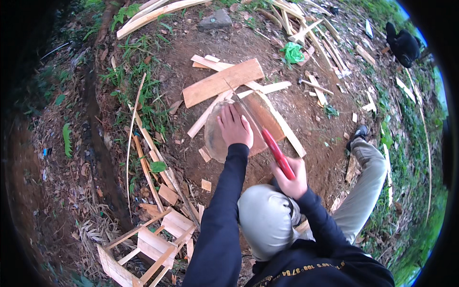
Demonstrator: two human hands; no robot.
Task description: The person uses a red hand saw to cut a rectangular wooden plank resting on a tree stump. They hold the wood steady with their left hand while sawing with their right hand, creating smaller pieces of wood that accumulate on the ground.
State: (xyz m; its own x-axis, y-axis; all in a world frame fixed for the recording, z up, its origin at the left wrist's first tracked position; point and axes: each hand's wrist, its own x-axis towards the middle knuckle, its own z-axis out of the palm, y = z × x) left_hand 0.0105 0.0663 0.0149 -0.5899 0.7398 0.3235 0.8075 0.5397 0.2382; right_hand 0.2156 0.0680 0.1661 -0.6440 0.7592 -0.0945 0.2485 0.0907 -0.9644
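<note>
My left hand (pixel 235 126) lies flat, fingers stretched, on the pale wood at the top of a round log stump (pixel 217 143). Closed around the red handle of a saw (pixel 278 154) is my right hand (pixel 292 179). The narrow blade points away from me, just right of my left fingers, along a brown piece of wood (pixel 263 115) on the stump. Whether its teeth are in the wood I cannot tell. Just beyond the stump a wide board (pixel 223 82) rests across several thinner strips.
A hammer (pixel 315 86) lies on the soil at right, below a green plastic bag (pixel 292 52) and piled wood strips (pixel 330 50). A small wooden frame (pixel 148 248) stands at lower left. A grey rock (pixel 215 20) sits at the far side; my bent leg (pixel 366 186) is at right.
</note>
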